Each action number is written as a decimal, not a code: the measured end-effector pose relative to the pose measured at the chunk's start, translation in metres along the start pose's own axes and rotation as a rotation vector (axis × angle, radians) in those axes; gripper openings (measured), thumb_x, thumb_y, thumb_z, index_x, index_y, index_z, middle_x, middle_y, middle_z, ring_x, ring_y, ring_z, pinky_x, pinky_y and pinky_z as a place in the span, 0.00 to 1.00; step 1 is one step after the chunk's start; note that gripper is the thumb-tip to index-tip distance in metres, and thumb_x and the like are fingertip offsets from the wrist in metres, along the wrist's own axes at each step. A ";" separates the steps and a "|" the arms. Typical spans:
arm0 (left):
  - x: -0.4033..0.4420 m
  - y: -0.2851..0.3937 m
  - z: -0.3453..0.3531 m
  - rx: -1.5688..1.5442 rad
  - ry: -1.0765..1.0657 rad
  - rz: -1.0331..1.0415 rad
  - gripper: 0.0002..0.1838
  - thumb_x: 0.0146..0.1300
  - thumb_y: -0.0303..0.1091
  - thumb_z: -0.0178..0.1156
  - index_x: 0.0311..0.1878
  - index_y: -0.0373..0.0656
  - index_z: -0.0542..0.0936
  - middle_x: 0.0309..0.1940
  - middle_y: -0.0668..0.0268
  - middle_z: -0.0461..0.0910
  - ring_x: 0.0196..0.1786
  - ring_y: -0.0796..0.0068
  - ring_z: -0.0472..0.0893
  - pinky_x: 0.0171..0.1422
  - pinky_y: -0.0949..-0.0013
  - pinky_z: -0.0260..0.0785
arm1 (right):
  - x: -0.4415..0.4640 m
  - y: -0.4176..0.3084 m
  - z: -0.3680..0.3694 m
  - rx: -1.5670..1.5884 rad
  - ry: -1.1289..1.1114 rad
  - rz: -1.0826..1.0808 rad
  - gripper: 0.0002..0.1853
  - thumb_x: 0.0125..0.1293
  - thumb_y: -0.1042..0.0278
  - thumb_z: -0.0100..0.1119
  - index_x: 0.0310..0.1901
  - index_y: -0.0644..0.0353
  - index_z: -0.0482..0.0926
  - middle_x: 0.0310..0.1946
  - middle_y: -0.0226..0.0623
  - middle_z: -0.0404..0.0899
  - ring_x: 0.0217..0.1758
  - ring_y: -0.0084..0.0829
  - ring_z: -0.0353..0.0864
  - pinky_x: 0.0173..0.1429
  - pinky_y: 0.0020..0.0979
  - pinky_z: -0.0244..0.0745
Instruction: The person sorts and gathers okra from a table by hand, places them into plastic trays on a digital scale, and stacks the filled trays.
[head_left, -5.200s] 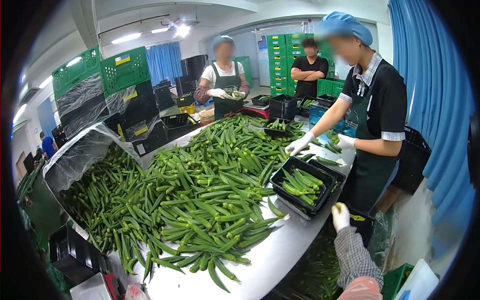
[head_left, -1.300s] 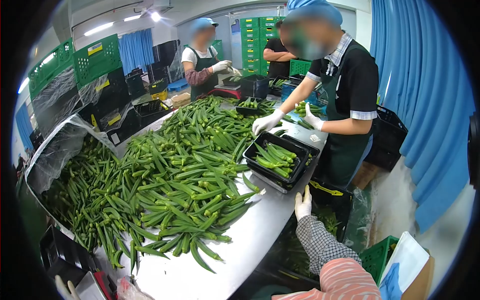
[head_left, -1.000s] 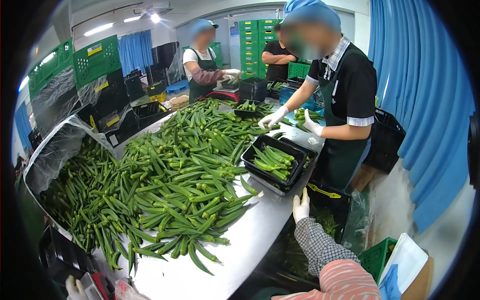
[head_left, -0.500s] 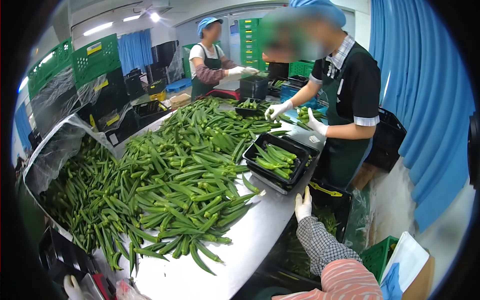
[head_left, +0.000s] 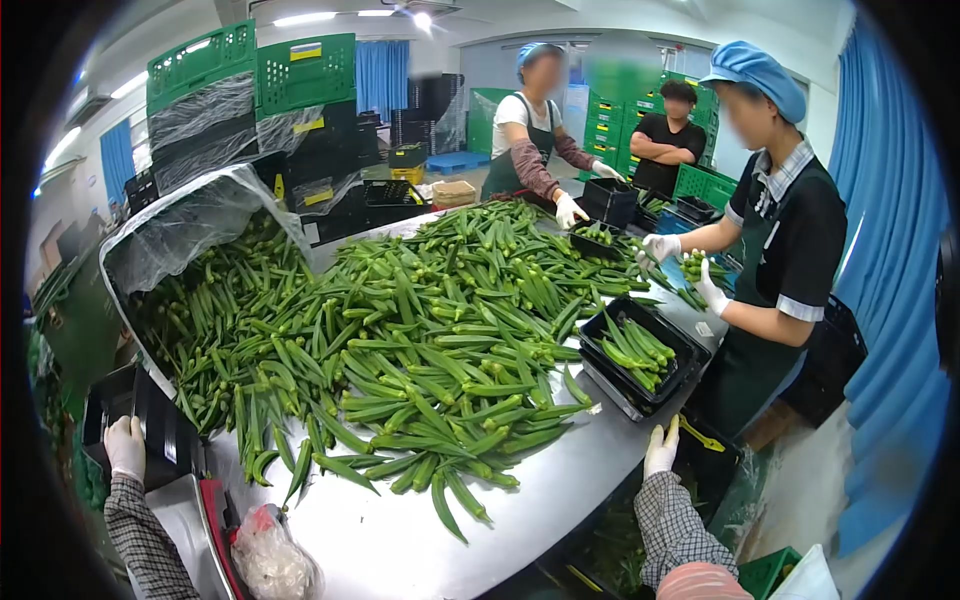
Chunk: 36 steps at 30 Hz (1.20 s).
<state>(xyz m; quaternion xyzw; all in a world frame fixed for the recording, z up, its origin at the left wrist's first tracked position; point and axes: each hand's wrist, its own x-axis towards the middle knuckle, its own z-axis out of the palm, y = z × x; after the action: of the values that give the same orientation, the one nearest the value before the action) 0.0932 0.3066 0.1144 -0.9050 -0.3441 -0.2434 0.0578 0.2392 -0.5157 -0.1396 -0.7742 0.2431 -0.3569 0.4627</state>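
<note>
My left hand (head_left: 126, 447), in a white glove, has its fingers curled on the near side of a stack of black trays (head_left: 172, 428) at the lower left. My right hand (head_left: 661, 450), also gloved, is beside the table's right edge with fingers raised and apart, holding nothing. Just above it, a black tray (head_left: 645, 365) with several okra pods in it stands on the metal table (head_left: 400, 545). A large pile of okra (head_left: 430, 330) spreads over the table from a plastic-lined crate (head_left: 150, 235) on the left.
Right of the table, a co-worker (head_left: 790, 230) handles okra. Another co-worker (head_left: 525, 140) reaches to a small okra tray (head_left: 597, 240) at the far end. A person (head_left: 668, 140) stands behind, arms crossed. A plastic bag (head_left: 272, 560) lies near the lower left; a black crate (head_left: 705, 460) is below the right edge.
The view has turned left. My left hand has moved up from the lower edge to the black trays. The far co-worker now reaches to the small tray. My right hand remains by the table edge.
</note>
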 end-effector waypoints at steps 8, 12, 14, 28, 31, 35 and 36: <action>0.007 0.006 -0.016 -0.093 0.171 -0.041 0.20 0.47 0.36 0.66 0.40 0.31 0.75 0.38 0.47 0.78 0.47 0.49 0.76 0.52 0.57 0.69 | 0.003 0.008 0.003 0.072 0.014 0.008 0.30 0.66 0.68 0.51 0.68 0.62 0.56 0.63 0.47 0.61 0.65 0.40 0.61 0.69 0.33 0.54; -0.026 0.018 -0.065 -0.283 0.309 -0.072 0.19 0.56 0.36 0.63 0.43 0.28 0.75 0.42 0.47 0.77 0.46 0.48 0.76 0.52 0.59 0.67 | 0.001 0.002 0.001 0.008 0.006 0.013 0.30 0.65 0.67 0.51 0.68 0.62 0.56 0.63 0.47 0.61 0.66 0.39 0.61 0.69 0.32 0.54; -0.054 -0.012 -0.071 -0.165 0.591 0.075 0.17 0.61 0.35 0.60 0.44 0.28 0.74 0.43 0.47 0.76 0.48 0.50 0.75 0.55 0.60 0.65 | 0.003 0.003 0.001 -0.024 0.007 0.018 0.29 0.66 0.68 0.51 0.67 0.62 0.56 0.64 0.47 0.60 0.66 0.39 0.61 0.69 0.32 0.54; -0.252 0.054 -0.083 -0.204 0.162 0.130 0.25 0.49 0.23 0.62 0.54 0.33 0.70 0.56 0.51 0.70 0.63 0.51 0.66 0.69 0.57 0.52 | -0.002 -0.017 -0.018 -0.117 0.041 -0.003 0.28 0.63 0.70 0.55 0.64 0.66 0.60 0.63 0.51 0.59 0.62 0.45 0.64 0.66 0.37 0.60; -0.271 0.078 -0.083 -0.523 0.196 0.478 0.23 0.52 0.21 0.57 0.55 0.33 0.71 0.57 0.52 0.69 0.62 0.52 0.67 0.70 0.54 0.51 | -0.029 -0.054 -0.031 -0.270 0.041 -0.581 0.27 0.59 0.74 0.55 0.61 0.65 0.65 0.61 0.50 0.63 0.60 0.45 0.67 0.64 0.39 0.63; -0.309 0.159 -0.070 -0.985 -0.131 0.553 0.15 0.49 0.25 0.58 0.43 0.34 0.75 0.46 0.52 0.75 0.50 0.53 0.74 0.61 0.54 0.61 | -0.079 -0.161 -0.002 -0.146 -0.431 -0.869 0.22 0.53 0.78 0.57 0.53 0.62 0.74 0.53 0.46 0.73 0.57 0.44 0.70 0.62 0.39 0.64; -0.311 0.173 -0.064 -1.024 -0.183 0.627 0.14 0.48 0.25 0.60 0.41 0.35 0.76 0.42 0.53 0.76 0.47 0.53 0.75 0.59 0.54 0.63 | -0.084 -0.174 0.013 -0.120 -0.522 -0.886 0.21 0.54 0.78 0.57 0.52 0.62 0.75 0.53 0.45 0.73 0.56 0.44 0.71 0.61 0.39 0.66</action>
<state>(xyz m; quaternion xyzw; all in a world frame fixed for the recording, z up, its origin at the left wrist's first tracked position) -0.0205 -0.0270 0.0318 -0.8932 0.0964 -0.2707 -0.3458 0.2051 -0.3703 -0.0164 -0.8913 -0.2115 -0.2992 0.2672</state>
